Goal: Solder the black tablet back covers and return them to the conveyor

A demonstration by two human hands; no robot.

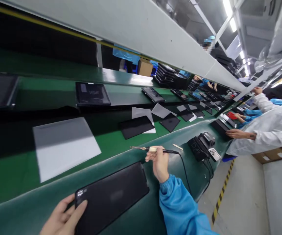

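A black tablet (113,195) lies face down on the green bench edge in front of me. My left hand (64,217) grips its near-left corner, fingers wrapped round the edge. My right hand (158,162), in a blue sleeve, is closed round a soldering iron (153,149) with a black cable, held level above the tablet's far corner with its tip pointing left.
A green conveyor (13,169) carries a grey sheet (62,145), black panels (136,126) and tablets (92,94). A soldering station (202,147) stands to the right. A co-worker in white (265,130) and others farther along work on the line. A cardboard box (144,68) sits beyond.
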